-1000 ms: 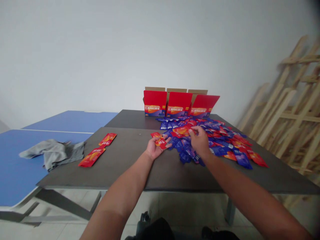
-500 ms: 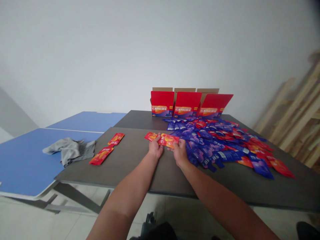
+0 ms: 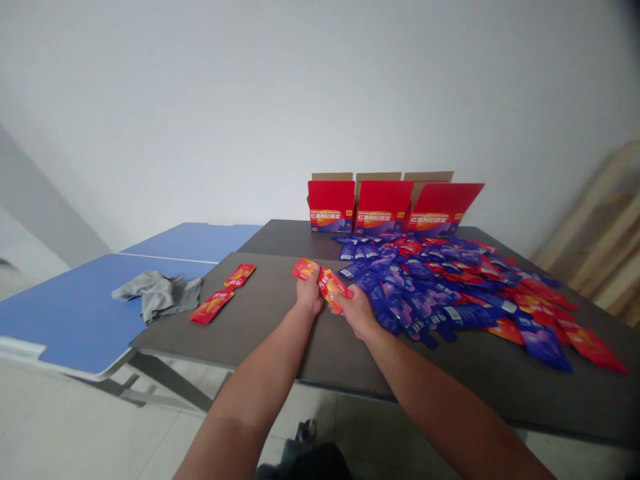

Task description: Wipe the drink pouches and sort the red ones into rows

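**My left hand (image 3: 309,298) and right hand (image 3: 357,313) close together, both clamped on a red sachet strip (image 3: 330,285) over the counter (image 3: 265,333).**
A firm pinch either side keeps the strip from folding. The heap of blue and red sachets (image 3: 450,300) crowds my right hand; two red strips (image 3: 225,297) lie left, and three open red cartons (image 3: 395,215) stand beyond the heap.
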`<state>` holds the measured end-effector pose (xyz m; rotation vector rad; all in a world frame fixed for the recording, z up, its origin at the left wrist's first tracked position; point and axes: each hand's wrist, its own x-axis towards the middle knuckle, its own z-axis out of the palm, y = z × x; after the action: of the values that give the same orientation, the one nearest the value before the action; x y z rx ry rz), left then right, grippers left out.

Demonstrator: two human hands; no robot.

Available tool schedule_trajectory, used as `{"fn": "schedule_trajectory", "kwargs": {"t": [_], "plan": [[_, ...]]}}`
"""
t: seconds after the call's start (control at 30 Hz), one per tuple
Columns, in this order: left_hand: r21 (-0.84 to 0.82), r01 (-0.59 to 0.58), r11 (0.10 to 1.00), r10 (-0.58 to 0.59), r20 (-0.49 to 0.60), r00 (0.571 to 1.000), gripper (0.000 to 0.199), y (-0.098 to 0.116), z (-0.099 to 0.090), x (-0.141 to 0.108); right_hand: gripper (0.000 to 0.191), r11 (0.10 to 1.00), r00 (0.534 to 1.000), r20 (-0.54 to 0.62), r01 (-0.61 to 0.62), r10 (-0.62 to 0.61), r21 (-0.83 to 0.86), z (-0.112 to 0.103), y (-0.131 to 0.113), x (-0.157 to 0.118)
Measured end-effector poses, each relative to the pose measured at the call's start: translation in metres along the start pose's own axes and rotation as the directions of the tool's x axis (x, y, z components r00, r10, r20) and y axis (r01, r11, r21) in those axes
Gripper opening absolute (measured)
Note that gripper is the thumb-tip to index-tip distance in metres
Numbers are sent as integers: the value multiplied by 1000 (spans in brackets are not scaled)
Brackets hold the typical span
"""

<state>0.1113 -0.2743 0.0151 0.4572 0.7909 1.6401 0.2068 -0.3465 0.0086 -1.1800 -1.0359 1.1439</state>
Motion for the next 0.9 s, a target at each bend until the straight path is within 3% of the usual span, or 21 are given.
{"fn": "schedule_trajectory", "kwargs": {"t": [0.13, 0.23, 0.33, 0.47, 0.53, 0.63, 0.73, 0.83, 0.9], "plan": [[143, -133, 981, 153, -142, 978, 49, -1, -4, 5, 25, 926, 990, -17, 122, -137, -357, -2, 8, 4], [214, -141, 967, 183, -195, 964, 68, 1, -6, 5, 19, 862, 975, 69, 218, -210, -458, -2, 12, 5], [268, -147, 952, 178, -94, 980, 64, 1, -5, 1, 26, 888, 969, 103, 249, -227, -387, -1, 13, 6], [338, -201, 920, 171, 116, 978, 49, -2, -7, -1, 25, 928, 973, 176, 199, -148, -317, -1, 17, 9], [326, -248, 912, 217, 128, 968, 37, -1, -11, 1, 23, 932, 973, 169, 202, -156, -302, -1, 20, 11], [303, -308, 902, 334, -37, 942, 30, 7, -19, 8, 25, 940, 980, 97, 195, -174, -281, -1, 23, 13], [369, -257, 893, 342, -188, 921, 38, 21, -28, 15, 26, 938, 982, 69, 189, -177, -292, -1, 24, 12], [515, -157, 843, 315, -235, 920, 64, 42, -36, 22, 26, 926, 982, 76, 191, -176, -326, -1, 22, 11], [662, -112, 741, 322, -204, 924, 78, 60, -45, 27, 25, 924, 982, 81, 186, -169, -335, -1, 22, 10]]}}
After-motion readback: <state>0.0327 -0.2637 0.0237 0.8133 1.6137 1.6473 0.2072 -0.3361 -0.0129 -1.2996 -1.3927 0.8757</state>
